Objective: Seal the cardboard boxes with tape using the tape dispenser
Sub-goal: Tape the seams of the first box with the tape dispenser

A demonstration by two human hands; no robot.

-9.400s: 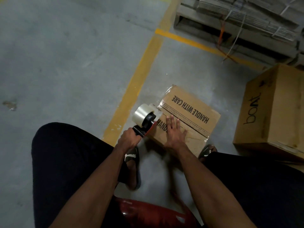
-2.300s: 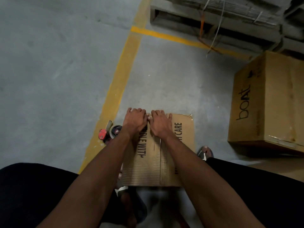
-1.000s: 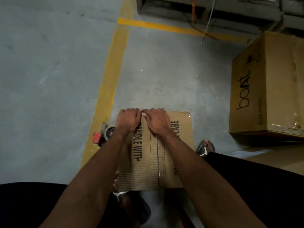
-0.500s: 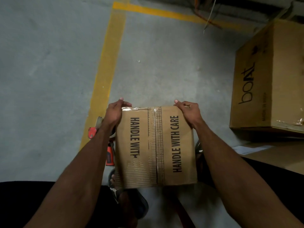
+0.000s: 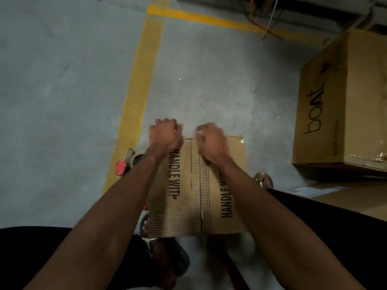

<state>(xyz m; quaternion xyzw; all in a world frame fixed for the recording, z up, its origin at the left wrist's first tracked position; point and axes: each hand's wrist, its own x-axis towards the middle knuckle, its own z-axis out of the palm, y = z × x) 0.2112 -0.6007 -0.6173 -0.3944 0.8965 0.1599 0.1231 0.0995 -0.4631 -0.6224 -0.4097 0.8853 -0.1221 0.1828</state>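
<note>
Head view gives me a brown cardboard box printed HANDLE WITH CARE (image 5: 196, 185) sitting on the grey concrete floor (image 5: 62, 101) at the centre of the frame, between the person's knees. A strip of clear tape (image 5: 202, 185) runs along its middle seam toward 12 o'clock. Both hands sit on the box's far edge. The left hand (image 5: 166, 133) has its fingers curled over that edge at about 11 o'clock on the box. The right hand (image 5: 210, 139) lies just beside it at 12 o'clock, fingers bent down onto the taped seam; it is blurred, so I cannot tell if it pinches anything. The red-handled tape dispenser (image 5: 127, 164) lies on the floor at 9 o'clock of the box, on a yellow painted floor line (image 5: 142, 80), partly hidden by the left forearm. A large brown cardboard carton marked boat (image 5: 343, 105) stands at 3 o'clock, well apart.
</note>
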